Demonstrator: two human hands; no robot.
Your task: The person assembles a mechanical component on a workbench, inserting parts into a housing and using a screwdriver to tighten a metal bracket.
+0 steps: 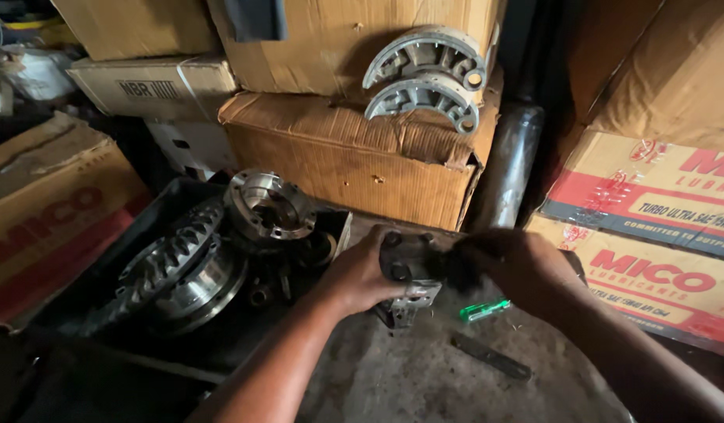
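My left hand grips a dark, greasy metal part from its left side, holding it just above the dusty floor. My right hand is closed over the part's right side, and a dark cloth-like wad seems to sit under its fingers. The part's lower end is lighter, machined metal. A green-handled tool lies on the floor just below my right hand. A dark flat metal bar lies nearer to me.
A black tray at left holds a large ring gear and a shiny flanged housing. Cardboard boxes stand behind and on both sides. Two curved brake shoes rest on a box. A grey pipe leans behind.
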